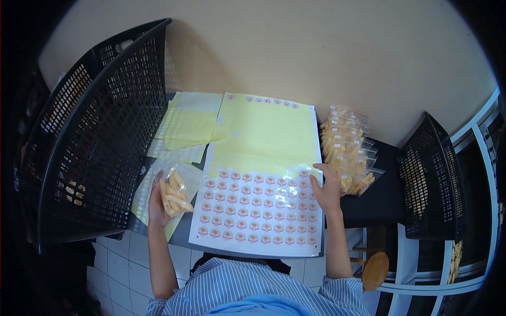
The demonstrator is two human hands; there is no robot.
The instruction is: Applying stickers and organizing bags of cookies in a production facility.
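A clear plastic bag of pale yellow stick-shaped pieces (pixel 174 195) is held in my left hand (pixel 157 209), over the left side of the table. My right hand (pixel 329 190) is at the right edge of a large sheet of round printed stickers (pixel 263 138). Its thumb and forefinger are apart, and I see nothing between them. Rows of stickers fill the sheet's lower half. Above them shows bare yellow backing, with several stickers along the top edge. Just beyond my right hand, filled clear bags (pixel 348 148) stand in an overlapping row.
A tall black plastic basket (pixel 114 130) rises at the left, and another black basket (pixel 431 177) stands at the right. Loose yellow backing sheets (pixel 189 122) lie left of the sticker sheet. Behind the table is a beige wall (pixel 296 51). A wooden stool (pixel 375 271) is at lower right.
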